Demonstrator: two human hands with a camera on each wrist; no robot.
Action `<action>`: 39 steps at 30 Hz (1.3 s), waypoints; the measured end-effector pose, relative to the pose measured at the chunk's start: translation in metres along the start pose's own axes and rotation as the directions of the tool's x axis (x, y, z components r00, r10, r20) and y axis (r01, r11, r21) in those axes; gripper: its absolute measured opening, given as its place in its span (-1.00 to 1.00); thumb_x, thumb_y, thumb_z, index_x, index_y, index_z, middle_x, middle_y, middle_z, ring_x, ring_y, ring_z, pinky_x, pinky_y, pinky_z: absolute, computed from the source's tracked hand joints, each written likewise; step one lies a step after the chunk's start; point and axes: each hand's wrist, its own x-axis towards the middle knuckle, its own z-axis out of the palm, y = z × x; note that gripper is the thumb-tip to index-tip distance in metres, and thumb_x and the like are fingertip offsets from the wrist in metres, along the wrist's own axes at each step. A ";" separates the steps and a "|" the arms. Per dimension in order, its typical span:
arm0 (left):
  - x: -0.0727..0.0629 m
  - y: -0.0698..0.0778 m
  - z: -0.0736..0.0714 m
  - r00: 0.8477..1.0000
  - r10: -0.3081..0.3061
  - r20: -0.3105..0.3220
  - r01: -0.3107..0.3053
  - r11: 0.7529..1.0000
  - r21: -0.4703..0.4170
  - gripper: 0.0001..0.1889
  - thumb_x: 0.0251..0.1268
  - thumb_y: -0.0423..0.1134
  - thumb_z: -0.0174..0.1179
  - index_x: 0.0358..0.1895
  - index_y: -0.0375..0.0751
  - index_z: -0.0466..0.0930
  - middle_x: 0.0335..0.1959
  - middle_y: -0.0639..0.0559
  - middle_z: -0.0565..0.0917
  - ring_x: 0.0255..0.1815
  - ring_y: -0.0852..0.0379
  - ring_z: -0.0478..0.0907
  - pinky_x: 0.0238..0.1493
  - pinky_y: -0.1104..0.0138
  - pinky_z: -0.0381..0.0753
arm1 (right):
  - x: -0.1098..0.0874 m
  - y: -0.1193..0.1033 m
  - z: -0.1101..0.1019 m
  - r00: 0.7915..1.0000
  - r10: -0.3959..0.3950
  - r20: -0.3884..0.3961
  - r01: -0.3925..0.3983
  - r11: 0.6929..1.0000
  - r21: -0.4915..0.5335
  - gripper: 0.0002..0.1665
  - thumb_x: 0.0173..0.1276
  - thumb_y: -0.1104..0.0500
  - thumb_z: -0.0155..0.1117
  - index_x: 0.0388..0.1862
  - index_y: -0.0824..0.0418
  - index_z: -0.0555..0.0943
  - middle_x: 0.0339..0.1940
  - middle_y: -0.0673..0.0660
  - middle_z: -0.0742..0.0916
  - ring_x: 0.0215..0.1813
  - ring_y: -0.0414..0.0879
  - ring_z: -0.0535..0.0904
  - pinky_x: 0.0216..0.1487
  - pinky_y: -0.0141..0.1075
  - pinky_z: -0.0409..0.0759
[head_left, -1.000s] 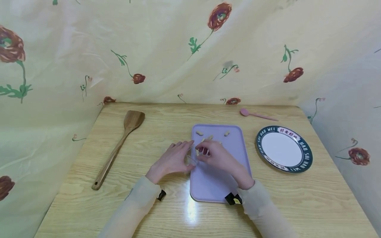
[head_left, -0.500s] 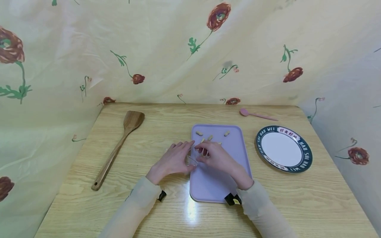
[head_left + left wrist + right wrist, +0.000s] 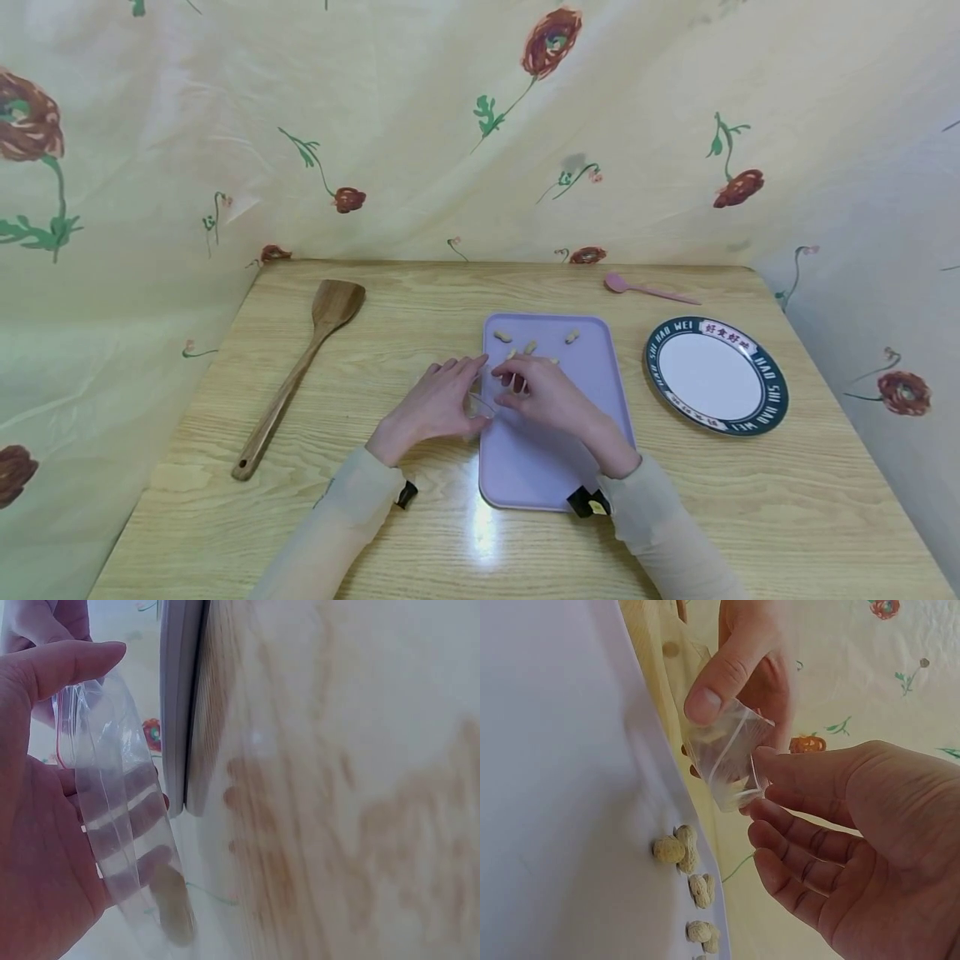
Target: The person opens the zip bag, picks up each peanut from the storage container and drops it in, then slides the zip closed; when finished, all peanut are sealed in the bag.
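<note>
Forearms in pale, translucent-looking sleeves (image 3: 330, 533) reached in from the near edge of a light wood-grain table (image 3: 405, 333) in the head view, both wrists angled inward over a rectangular lilac tray (image 3: 551, 458). The left hand (image 3: 438, 400) arched at the tray's left edge, thumb spread well below the fingers, around a small clear plastic zip bag (image 3: 482, 406). The right hand (image 3: 543, 396) hung over the tray, fingers bent, forefinger and thumb slightly parted at the bag. Tan, knobbly-shelled peanuts (image 3: 502, 337) lay on the tray's far half. In the left wrist view, the left thumb lay straight across the near side of the bag while the fingers backed it from behind, holding it upright; a blurred tan oblong shape (image 3: 174, 907) sat low in it. In the right wrist view, the left thumb pressed the bag against its fingers. The right fingers curved loosely beside it, thumb tip at its edge; whether they pinched the plastic could not be told.
</note>
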 end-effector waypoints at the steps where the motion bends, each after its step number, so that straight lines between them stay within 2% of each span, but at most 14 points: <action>1: 0.000 0.000 0.000 1.000 -0.002 0.002 0.002 1.000 0.001 0.00 0.12 0.18 0.35 0.54 -0.23 0.14 0.38 -0.13 0.44 0.37 -0.12 0.37 0.31 -0.08 0.34 | 0.000 0.000 -0.001 1.000 -0.002 -0.003 0.002 1.000 0.006 -0.65 0.24 0.28 0.48 0.01 0.35 0.69 -0.23 0.13 0.73 -0.29 -0.16 0.57 -0.28 -0.32 0.56; 6: -0.001 -0.001 0.000 1.000 -0.004 -0.003 0.004 1.000 0.011 0.00 0.12 0.17 0.36 0.55 -0.23 0.13 0.38 -0.15 0.44 0.36 -0.12 0.38 0.30 -0.07 0.35 | -0.002 0.008 -0.009 0.999 0.011 -0.030 -0.010 1.000 0.023 -0.66 0.26 0.29 0.45 0.00 0.37 0.68 -0.23 0.17 0.73 -0.29 -0.13 0.57 -0.27 -0.26 0.59; 13: -0.003 -0.003 0.000 1.000 0.002 -0.010 -0.002 1.000 -0.016 0.01 0.10 0.16 0.37 0.55 -0.24 0.12 0.35 -0.14 0.46 0.35 -0.14 0.38 0.31 -0.08 0.33 | 0.002 0.041 -0.034 0.989 0.027 -0.142 -0.035 0.998 -0.058 -0.69 0.23 0.31 0.46 -0.06 0.40 0.69 -0.30 0.18 0.72 -0.32 -0.04 0.60 -0.30 -0.22 0.57; 17: -0.005 -0.005 -0.003 1.000 -0.015 -0.008 0.015 0.999 -0.040 0.00 0.10 0.15 0.37 0.55 -0.21 0.12 0.35 -0.15 0.46 0.38 -0.18 0.35 0.34 -0.10 0.29 | 0.005 0.062 -0.053 0.980 0.085 -0.182 -0.104 0.990 -0.096 -0.66 0.25 0.27 0.45 -0.04 0.43 0.67 -0.27 0.24 0.71 -0.29 0.03 0.60 -0.26 -0.16 0.57; 23: -0.006 -0.006 -0.005 0.999 -0.036 0.005 0.036 0.998 -0.057 0.00 0.12 0.15 0.36 0.56 -0.17 0.10 0.40 -0.21 0.41 0.43 -0.23 0.28 0.38 -0.13 0.23 | 0.009 0.083 -0.071 0.947 0.287 -0.144 -0.308 0.939 -0.153 -0.54 0.32 0.14 0.41 0.08 0.42 0.63 -0.14 0.30 0.68 -0.16 0.13 0.58 -0.15 -0.07 0.57; 27: -0.006 -0.006 -0.005 0.999 -0.036 0.008 0.037 0.998 -0.055 0.00 0.12 0.15 0.35 0.57 -0.17 0.10 0.39 -0.21 0.43 0.43 -0.21 0.29 0.37 -0.13 0.23 | 0.012 0.095 -0.070 0.923 0.371 -0.104 -0.384 0.908 -0.167 -0.50 0.33 0.10 0.40 0.10 0.43 0.61 -0.07 0.35 0.66 -0.09 0.17 0.57 -0.07 -0.01 0.57; 32: -0.005 -0.007 -0.005 1.000 -0.027 0.004 0.028 0.998 -0.052 -0.01 0.12 0.15 0.35 0.56 -0.19 0.11 0.38 -0.22 0.44 0.43 -0.19 0.30 0.36 -0.14 0.25 | 0.014 0.108 -0.062 0.907 0.416 -0.059 -0.420 0.891 -0.171 -0.47 0.31 0.08 0.41 0.10 0.43 0.59 -0.02 0.35 0.65 -0.05 0.19 0.57 -0.01 0.03 0.55; 39: -0.006 -0.008 -0.004 0.999 -0.028 0.015 0.029 0.998 -0.054 0.00 0.13 0.15 0.35 0.56 -0.19 0.10 0.41 -0.24 0.41 0.45 -0.18 0.28 0.37 -0.15 0.24 | 0.016 0.117 -0.055 0.910 0.407 -0.075 -0.414 0.890 -0.191 -0.55 0.31 0.11 0.40 0.03 0.40 0.61 -0.07 0.32 0.65 -0.09 0.16 0.60 -0.05 0.00 0.56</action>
